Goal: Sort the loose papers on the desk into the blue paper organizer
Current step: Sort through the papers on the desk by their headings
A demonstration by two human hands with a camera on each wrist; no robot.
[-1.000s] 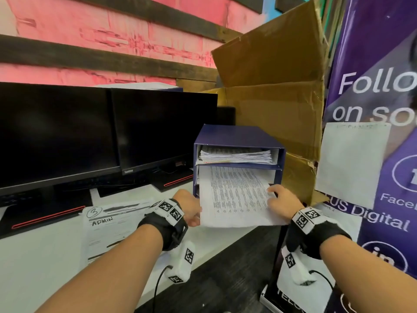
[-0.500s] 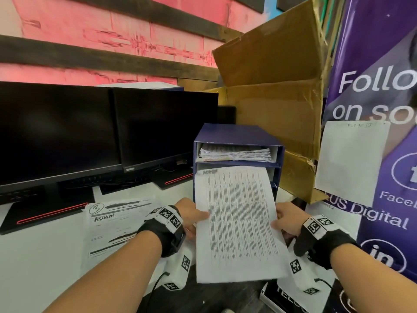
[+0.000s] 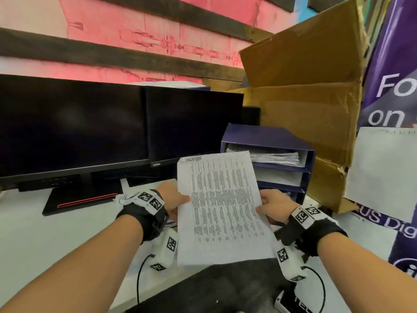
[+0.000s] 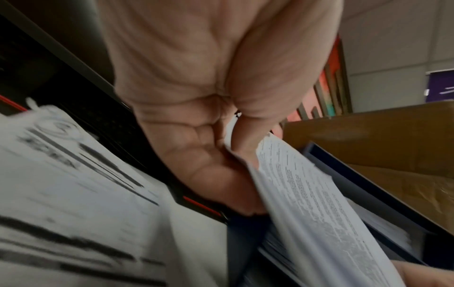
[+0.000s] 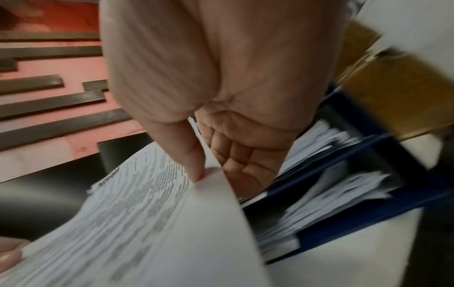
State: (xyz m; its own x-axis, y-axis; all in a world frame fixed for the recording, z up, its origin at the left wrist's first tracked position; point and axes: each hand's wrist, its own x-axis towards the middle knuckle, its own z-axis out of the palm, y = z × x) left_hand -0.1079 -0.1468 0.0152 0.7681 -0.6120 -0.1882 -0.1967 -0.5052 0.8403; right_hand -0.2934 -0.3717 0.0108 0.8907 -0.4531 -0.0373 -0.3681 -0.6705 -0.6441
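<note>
Papers point(image 3: 223, 206), a printed sheaf with dense columns and "ADMIN" handwritten at its top, hung in the lower centre of the head view, clear of the desk, held by both side edges. The left hand point(image 3: 174, 203) pinched the left edge, thumb on top and fingers beneath; the right hand point(image 3: 272, 205) pinched the right edge the same way. Behind the sheaf's upper right corner stood the blue paper organizer point(image 3: 268, 136), its top shelf stuffed with a ragged stack and the shelf below also holding sheets; the held sheaf hid its left front. Two dark monitors point(image 3: 112, 125) filled the left middle of the frame, their stands resting on the white desk point(image 3: 45, 240). A big cardboard box point(image 3: 304, 98) rose at upper right behind the organizer, and a purple banner point(image 3: 392, 64) ran down the right edge. In the left wrist view another printed sheet point(image 4: 61, 184) lay blurred at lower left.
</note>
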